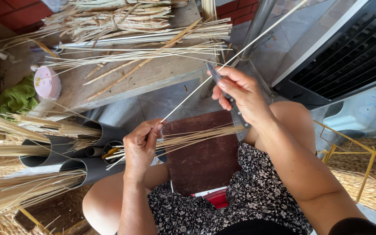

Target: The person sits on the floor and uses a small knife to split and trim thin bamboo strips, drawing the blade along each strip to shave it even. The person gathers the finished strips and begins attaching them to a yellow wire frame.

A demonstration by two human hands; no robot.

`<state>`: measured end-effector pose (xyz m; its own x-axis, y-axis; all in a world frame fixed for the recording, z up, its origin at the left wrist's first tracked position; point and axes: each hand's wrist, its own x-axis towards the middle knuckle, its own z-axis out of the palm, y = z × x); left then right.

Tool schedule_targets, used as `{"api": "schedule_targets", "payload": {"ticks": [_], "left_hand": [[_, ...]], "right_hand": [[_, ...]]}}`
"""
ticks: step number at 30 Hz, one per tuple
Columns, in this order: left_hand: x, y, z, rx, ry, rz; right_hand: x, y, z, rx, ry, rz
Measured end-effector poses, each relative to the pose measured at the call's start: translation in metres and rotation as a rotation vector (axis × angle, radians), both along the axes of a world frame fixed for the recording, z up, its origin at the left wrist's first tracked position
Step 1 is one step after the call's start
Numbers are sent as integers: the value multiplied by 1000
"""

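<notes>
My left hand (141, 146) pinches the near end of a long thin pale reed strip (205, 82) that runs up and to the right past my other hand. My right hand (239, 93) grips a knife (223, 89) with a grey blade, the blade lying against the strip. A small bundle of split reeds (196, 137) lies across a dark brown wooden board (203, 152) that rests over my lap, just under my left hand.
Grey plastic pipes (88, 167) holding bunches of straw lie at the left. A wooden bench (153, 76) ahead carries loose reeds and flat strips, with a pink brush (46, 82) and green cloth (18, 98). A fan housing (344, 56) stands right; woven baskets sit at both sides.
</notes>
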<state>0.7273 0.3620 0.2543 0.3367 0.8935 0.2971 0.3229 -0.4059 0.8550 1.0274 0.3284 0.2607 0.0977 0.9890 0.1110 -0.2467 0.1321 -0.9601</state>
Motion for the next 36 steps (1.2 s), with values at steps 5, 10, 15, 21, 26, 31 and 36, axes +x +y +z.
{"api": "schedule_targets", "payload": {"ticks": [5,10,15,21,26,31,36], "left_hand": [[-14,2,11,18,47,32],[-31,5,22,9,104,85],[-45,10,25,35,148,112],[-35,9,19,-80,193,74],[-7,2,4,-13,96,-43],[-19,6,7,-45,65,-22],[-42,13,10,-55,113,43]], "right_hand": [[16,-3,12,30,-7,-97],[26,-6,17,56,51,-171],[51,-11,19,25,71,-290],[53,-15,21,11,122,-303],[33,-13,12,7,71,-216],[53,-14,-5,-17,91,-304],[96,-19,-7,76,205,-441]]}}
